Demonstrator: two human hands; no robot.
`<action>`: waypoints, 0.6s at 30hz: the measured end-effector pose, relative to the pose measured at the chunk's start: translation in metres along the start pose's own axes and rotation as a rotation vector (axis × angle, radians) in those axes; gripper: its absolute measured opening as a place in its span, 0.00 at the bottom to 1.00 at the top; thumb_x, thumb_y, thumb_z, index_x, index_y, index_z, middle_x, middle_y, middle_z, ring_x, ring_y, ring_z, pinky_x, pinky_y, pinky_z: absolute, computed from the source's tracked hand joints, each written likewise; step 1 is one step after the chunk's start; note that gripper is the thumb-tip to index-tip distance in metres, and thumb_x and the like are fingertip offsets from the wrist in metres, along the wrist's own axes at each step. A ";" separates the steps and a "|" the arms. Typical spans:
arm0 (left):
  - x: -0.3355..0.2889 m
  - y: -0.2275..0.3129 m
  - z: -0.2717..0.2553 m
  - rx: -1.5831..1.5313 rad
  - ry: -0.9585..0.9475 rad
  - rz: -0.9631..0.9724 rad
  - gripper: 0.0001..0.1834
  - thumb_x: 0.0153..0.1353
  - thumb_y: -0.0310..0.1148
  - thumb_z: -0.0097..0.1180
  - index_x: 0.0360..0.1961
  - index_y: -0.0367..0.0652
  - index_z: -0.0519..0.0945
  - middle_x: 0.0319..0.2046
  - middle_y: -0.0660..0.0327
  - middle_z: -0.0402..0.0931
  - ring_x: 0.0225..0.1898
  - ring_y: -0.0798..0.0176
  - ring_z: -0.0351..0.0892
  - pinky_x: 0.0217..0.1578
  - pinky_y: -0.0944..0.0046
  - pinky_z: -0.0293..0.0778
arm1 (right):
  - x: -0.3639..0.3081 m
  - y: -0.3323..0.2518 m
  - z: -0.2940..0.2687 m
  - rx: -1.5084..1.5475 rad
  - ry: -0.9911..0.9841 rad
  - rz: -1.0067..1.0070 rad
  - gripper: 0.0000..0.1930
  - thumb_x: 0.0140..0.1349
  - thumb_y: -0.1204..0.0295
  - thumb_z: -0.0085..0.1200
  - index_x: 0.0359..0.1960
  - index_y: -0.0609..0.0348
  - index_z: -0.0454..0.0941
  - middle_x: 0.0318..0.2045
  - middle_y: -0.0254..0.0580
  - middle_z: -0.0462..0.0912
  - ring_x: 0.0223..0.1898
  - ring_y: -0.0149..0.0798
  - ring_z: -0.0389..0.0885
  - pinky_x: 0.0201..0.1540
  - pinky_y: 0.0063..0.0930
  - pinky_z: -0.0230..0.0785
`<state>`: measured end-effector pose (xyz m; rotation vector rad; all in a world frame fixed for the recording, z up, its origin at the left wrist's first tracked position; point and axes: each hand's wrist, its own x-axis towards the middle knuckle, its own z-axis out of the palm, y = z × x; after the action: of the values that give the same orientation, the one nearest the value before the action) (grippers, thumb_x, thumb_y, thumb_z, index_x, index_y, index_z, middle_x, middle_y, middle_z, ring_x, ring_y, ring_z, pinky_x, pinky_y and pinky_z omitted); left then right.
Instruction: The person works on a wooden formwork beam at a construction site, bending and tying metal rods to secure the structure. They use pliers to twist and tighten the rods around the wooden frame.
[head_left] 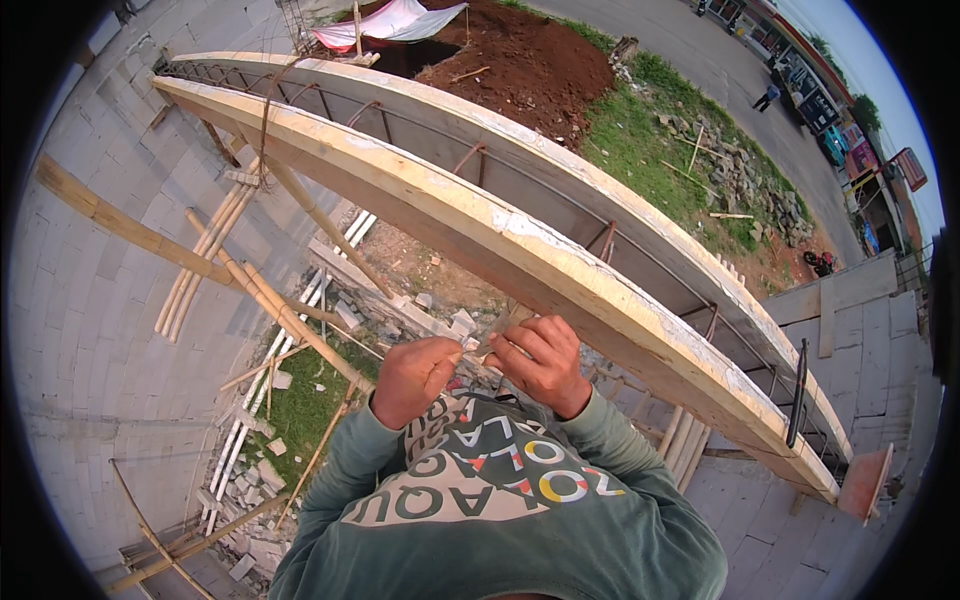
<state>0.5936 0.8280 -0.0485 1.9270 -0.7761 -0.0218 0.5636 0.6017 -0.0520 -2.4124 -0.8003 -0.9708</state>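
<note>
Both hands are held close together in front of my chest, just below the near board of a long wooden formwork (540,258). My left hand (413,382) is closed, thumb against its curled fingers. Beside it, my right hand (542,364) is closed too, its fingertips pinched towards the left. Something small, thin and pale seems to lie between the fingertips, but it blends with the rubble behind and I cannot make out what it is. Inside the formwork runs a steel rebar cage (478,150). A dark metal bar (797,392) leans over the board at the right.
A reddish rectangular board (866,483) sits at the formwork's right end. Bamboo poles (135,222) cross at the left before a grey block wall (85,350). White pipes (232,440) and rubble lie below. Beyond are a red soil mound (545,70), a tarp (400,20) and a distant person (768,96).
</note>
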 end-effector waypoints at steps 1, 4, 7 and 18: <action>0.000 0.000 0.000 0.041 0.000 0.018 0.08 0.59 0.25 0.55 0.39 0.38 0.81 0.31 0.50 0.80 0.30 0.45 0.81 0.30 0.53 0.75 | -0.003 0.001 0.001 0.013 -0.008 0.004 0.15 0.51 0.61 0.68 0.33 0.58 0.83 0.30 0.34 0.78 0.31 0.41 0.76 0.34 0.34 0.67; -0.002 0.001 0.001 0.158 -0.046 0.049 0.09 0.58 0.25 0.56 0.40 0.40 0.81 0.30 0.52 0.79 0.30 0.47 0.81 0.30 0.52 0.75 | -0.010 0.006 0.007 0.282 -0.173 0.240 0.11 0.55 0.65 0.66 0.30 0.60 0.81 0.29 0.36 0.78 0.29 0.42 0.76 0.34 0.33 0.67; -0.002 0.000 0.000 0.216 -0.122 0.037 0.09 0.58 0.25 0.56 0.40 0.40 0.82 0.30 0.52 0.79 0.29 0.48 0.81 0.29 0.53 0.75 | -0.012 0.008 0.011 0.878 -0.399 0.746 0.09 0.60 0.66 0.63 0.30 0.60 0.81 0.28 0.40 0.79 0.28 0.45 0.75 0.33 0.34 0.67; 0.003 -0.003 -0.004 -0.168 -0.199 -0.134 0.06 0.64 0.26 0.52 0.36 0.34 0.79 0.26 0.50 0.79 0.26 0.53 0.83 0.28 0.60 0.75 | 0.002 0.011 -0.006 0.114 -0.087 -0.050 0.12 0.50 0.62 0.67 0.30 0.54 0.81 0.29 0.32 0.77 0.31 0.39 0.73 0.34 0.34 0.64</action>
<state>0.5991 0.8303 -0.0480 1.8306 -0.7495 -0.3550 0.5688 0.5906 -0.0488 -2.3605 -0.9253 -0.8200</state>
